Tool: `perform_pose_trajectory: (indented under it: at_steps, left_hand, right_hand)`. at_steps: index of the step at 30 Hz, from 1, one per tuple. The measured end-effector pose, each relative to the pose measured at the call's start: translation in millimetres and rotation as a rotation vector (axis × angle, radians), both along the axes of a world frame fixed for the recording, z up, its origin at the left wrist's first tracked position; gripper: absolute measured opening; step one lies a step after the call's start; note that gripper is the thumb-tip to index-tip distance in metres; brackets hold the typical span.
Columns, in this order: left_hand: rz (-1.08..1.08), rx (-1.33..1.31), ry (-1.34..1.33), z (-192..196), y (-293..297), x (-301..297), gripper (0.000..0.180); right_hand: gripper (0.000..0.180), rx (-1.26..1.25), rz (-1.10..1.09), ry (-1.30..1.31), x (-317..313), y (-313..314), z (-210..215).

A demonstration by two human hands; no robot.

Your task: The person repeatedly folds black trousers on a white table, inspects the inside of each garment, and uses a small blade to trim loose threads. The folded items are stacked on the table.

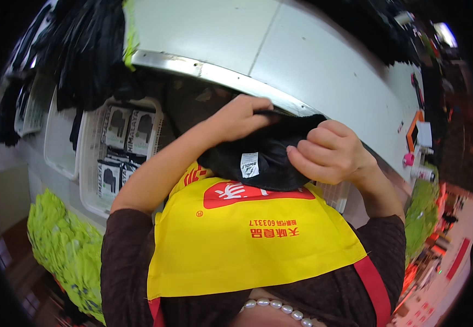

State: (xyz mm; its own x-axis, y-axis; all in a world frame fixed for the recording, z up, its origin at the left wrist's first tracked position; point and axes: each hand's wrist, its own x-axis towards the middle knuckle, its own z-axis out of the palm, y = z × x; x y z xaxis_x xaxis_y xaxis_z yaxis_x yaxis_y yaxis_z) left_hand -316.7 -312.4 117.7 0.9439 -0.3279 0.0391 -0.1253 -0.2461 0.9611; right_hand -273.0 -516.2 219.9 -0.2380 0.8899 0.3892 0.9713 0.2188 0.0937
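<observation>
A soft black cloth piece point(276, 143), its exact kind unclear, is stretched between my hands in front of my chest. A small white label point(250, 165) shows on its lower left part. My left hand point(242, 117) grips its upper left edge, the thumb and fingers partly hidden by the cloth. On the other side, my right hand point(328, 153) has its fingers curled round the right edge in a fist. The cloth hangs just past the metal edge of the white table point(323, 54), above my yellow and red apron point(247, 240).
At left, a white plastic basket point(88, 163) holds several printed packets point(117, 126). Black cloth items point(92, 54) hang in a pile over the table's left end. Bright yellow-green fabric point(56, 240) is heaped at lower left. An orange object point(414, 129) lies on the table's right side.
</observation>
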Motion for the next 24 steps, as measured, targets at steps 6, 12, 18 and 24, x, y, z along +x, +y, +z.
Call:
perform_pose_trajectory:
  at_steps: [6,12,18,24]
  left_hand:
    - [-0.03,-0.072,0.205,16.7,-66.9,0.5,0.029]
    - [-0.053,0.103,0.126,27.4,-138.9,46.0,0.027]
    - [-0.065,0.328,0.101,39.7,-175.2,79.3,0.028]
    - [0.022,0.34,0.141,35.2,-188.2,97.3,0.029]
  right_hand:
    - [0.027,0.032,-0.192,0.495,15.8,-83.7,5.0]
    - [0.027,0.068,-0.77,0.995,76.1,-168.5,-2.2]
    - [0.027,-0.278,-0.709,1.419,128.0,-187.0,-29.8]
    - [0.026,0.209,-1.245,1.199,197.8,-254.7,-83.7]
